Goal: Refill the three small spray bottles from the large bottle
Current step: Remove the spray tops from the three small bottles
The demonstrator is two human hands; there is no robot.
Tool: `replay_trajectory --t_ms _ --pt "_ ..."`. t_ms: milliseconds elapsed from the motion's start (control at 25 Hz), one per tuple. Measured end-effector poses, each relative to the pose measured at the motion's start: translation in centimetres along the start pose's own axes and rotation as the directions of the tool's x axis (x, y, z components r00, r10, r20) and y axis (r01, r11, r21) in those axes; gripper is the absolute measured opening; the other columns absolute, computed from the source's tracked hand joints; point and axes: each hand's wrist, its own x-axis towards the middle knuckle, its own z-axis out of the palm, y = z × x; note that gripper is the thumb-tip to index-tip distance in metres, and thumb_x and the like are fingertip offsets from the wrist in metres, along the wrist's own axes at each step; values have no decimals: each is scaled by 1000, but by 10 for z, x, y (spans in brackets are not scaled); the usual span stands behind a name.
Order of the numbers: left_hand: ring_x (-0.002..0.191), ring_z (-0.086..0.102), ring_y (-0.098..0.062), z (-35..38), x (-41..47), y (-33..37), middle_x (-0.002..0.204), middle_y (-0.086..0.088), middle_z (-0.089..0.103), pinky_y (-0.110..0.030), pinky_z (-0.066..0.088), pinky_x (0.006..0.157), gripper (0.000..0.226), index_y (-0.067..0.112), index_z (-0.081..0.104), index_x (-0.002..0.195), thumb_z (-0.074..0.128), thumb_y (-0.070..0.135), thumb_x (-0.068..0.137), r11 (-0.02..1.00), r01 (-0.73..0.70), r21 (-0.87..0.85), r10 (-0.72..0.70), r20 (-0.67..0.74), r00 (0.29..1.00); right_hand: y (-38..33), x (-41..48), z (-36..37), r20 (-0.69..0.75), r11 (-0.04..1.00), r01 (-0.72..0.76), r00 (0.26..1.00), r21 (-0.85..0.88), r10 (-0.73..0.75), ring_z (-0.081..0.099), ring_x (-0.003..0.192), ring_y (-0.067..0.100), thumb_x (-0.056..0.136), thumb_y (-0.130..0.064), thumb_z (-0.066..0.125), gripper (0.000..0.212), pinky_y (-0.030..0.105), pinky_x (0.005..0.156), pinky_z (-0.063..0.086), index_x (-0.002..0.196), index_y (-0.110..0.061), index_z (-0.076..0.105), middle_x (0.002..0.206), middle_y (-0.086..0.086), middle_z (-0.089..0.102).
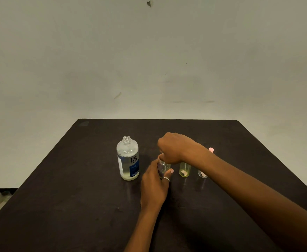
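Observation:
The large clear bottle point(128, 159) with a blue label stands uncapped at the table's middle, holding a little liquid. Just right of it, my left hand point(154, 186) grips the body of a small spray bottle point(162, 168) that stands on the table. My right hand point(176, 148) closes over that bottle's top, hiding the cap. A yellowish small bottle point(185, 170) stands to the right, its top hidden behind my right wrist. A third small clear bottle point(202, 174) stands further right; its pink top point(211, 149) shows above my forearm.
The bottles stand on a dark table point(76, 206) set against a plain pale wall. The table's far edge lies behind the bottles. My right forearm crosses above the two right-hand bottles.

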Motion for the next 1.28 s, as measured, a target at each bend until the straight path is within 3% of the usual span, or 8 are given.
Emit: replay_trajectory --t_ms 80,240,360,480,760,960,1120,1280 --pt "87 62 1 -1 0 1 96 16 64 -13 47 72 30 36 56 114 72 37 88 1000 -3 5 3 -4 1000 3 2 -1 52 998 43 998 56 -45 62 80 18 86 -15 64 8 33 77 56 94 -12 65 90 4 65" --pt "86 62 2 -1 -1 1 95 16 64 -16 50 72 29 35 56 112 71 39 88 1000 11 7 -11 4 1000 6 1 0 79 994 68 994 87 -75 63 98 21 87 -23 67 29 36 85 55 115 -16 64 109 3 66" --pt "83 62 2 0 0 1 92 15 64 -16 49 70 24 34 57 105 72 38 87 1000 24 4 -24 13 1000 4 -1 2 -12 999 -35 999 17 35 62 78 20 93 -45 58 35 32 69 54 94 -10 62 87 4 63" --pt "78 61 0 0 0 2 85 15 62 -15 46 65 20 36 55 97 73 36 87 1000 10 8 -10 5 1000 2 -1 2 -52 998 -56 997 5 56 57 66 17 95 -45 55 39 30 62 50 75 -12 51 70 1 53" --pt "90 62 4 -1 0 3 99 19 65 -15 50 77 31 46 52 109 72 37 87 1000 14 -2 -14 7 1000 7 -3 -22 21 998 -3 1000 56 1 64 76 19 85 -20 62 9 33 71 57 87 -12 66 82 3 65" --pt "94 61 4 0 1 3 105 20 64 -15 49 81 36 38 56 118 73 38 86 998 68 -4 -68 19 997 26 -2 -79 -77 997 -68 994 45 72 62 92 24 79 -18 58 25 41 81 56 100 -24 71 100 1 66" --pt "94 60 6 0 1 2 104 24 62 -13 48 80 38 37 56 120 73 39 87 998 68 5 -68 15 998 24 16 -82 -167 980 -195 966 33 198 56 75 23 78 -14 59 3 34 68 51 79 -11 60 80 5 55" --pt "95 63 2 1 1 0 109 17 67 -17 52 83 41 34 56 123 73 39 86 998 69 9 -70 5 998 13 49 -36 -82 965 -251 963 76 257 54 67 20 78 -10 62 13 32 64 51 70 -10 52 72 5 48"
